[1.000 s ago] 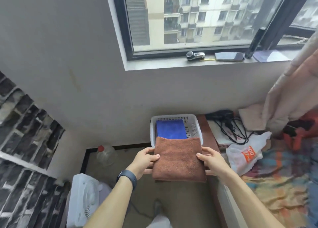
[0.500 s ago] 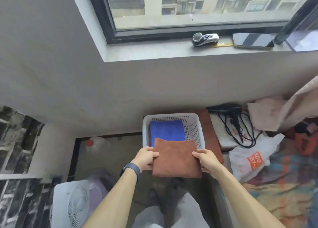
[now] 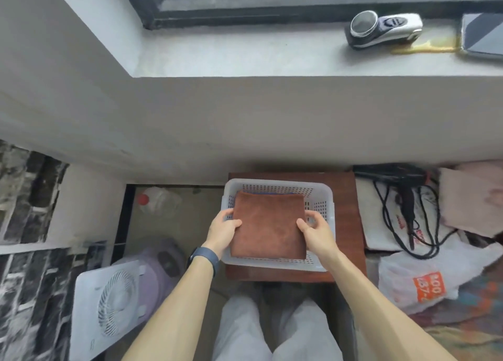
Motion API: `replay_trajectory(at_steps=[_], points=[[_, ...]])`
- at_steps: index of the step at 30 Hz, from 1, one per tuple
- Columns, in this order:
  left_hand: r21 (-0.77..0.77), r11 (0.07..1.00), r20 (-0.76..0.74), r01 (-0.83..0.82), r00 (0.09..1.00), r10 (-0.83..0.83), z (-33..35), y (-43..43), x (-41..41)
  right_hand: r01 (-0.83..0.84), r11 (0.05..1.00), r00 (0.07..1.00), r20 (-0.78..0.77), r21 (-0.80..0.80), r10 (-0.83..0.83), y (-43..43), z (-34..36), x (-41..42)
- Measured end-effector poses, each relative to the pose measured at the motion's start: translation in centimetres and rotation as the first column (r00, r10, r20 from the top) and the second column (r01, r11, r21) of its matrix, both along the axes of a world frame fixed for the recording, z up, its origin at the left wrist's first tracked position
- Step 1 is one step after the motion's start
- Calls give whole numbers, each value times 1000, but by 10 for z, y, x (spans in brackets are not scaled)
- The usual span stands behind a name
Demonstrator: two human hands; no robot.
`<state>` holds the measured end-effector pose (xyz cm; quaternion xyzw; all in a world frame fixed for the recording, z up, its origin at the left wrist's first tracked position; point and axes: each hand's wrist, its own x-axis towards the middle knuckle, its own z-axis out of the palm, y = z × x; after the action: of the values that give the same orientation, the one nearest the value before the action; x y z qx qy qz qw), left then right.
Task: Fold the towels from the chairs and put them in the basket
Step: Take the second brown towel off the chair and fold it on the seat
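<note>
A folded brown towel [image 3: 268, 224] lies inside the white perforated basket [image 3: 321, 194], which stands on a small reddish-brown wooden stand [image 3: 345, 197]. A thin blue edge of another towel [image 3: 269, 193] shows under its far side. My left hand [image 3: 223, 231] grips the towel's left edge, thumb on top. My right hand [image 3: 315, 232] holds the right edge, fingers curled beside the basket wall.
A white box fan [image 3: 109, 306] and a purple item stand at the lower left, with a clear bottle [image 3: 158, 201] behind them. At the right are a black hair dryer with cord [image 3: 405, 197], a white plastic bag [image 3: 419, 279] and pink cloth [image 3: 473, 197]. A shaver [image 3: 383, 29] and phone lie on the sill.
Both hands carried the brown towel forward and down into the basket, covering the blue towel. The view came closer and tilted further down.
</note>
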<state>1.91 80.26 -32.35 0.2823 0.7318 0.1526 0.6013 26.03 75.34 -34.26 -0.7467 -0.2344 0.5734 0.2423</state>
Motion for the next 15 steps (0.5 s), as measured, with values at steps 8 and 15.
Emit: replay_trajectory(at_steps=[8, 15], points=[[24, 977, -176, 212, 963, -204, -9, 4, 8, -18, 999, 995, 99, -29, 21, 4, -13, -3], [254, 532, -793, 808, 489, -363, -1, -27, 31, -349, 919, 754, 638, 183, 159, -18, 1, -28]])
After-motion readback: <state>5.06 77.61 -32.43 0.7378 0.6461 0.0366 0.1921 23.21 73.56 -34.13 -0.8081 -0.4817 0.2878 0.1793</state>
